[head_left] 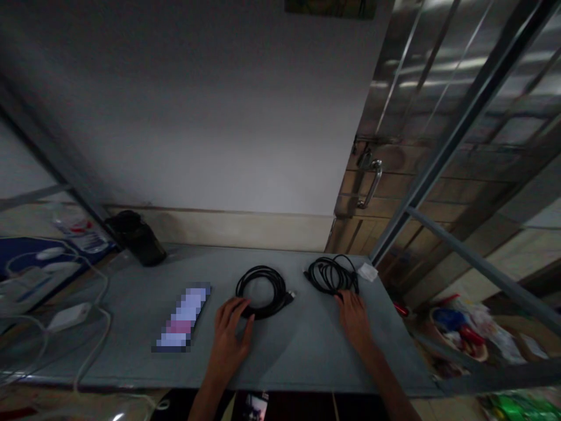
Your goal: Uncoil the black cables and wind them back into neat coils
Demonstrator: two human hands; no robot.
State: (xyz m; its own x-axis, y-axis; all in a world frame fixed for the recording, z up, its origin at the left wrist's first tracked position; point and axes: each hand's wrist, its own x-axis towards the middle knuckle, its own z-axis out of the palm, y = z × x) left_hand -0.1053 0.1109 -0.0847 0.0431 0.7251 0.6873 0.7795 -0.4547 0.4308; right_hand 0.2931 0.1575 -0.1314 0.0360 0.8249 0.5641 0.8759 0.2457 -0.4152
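Cable coil point(279, 285) is touched at eight o'clock by the left hand point(228, 338), grip unclenched. Looped cable point(325, 276) is touched at five o'clock by the right hand point(355, 323), also unclenched.

A grey table point(298, 356) is carrying two coiled black cables point(278, 297), a phone point(183, 318), a dark bottle point(144, 242) and a crumpled white scrap point(367, 272).

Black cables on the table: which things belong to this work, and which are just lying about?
In the work:
neater cable coil, at the left hand
looser cable coil, at the right hand

Apparently just lying about:
phone on the table
white adapter
crumpled white piece
dark container
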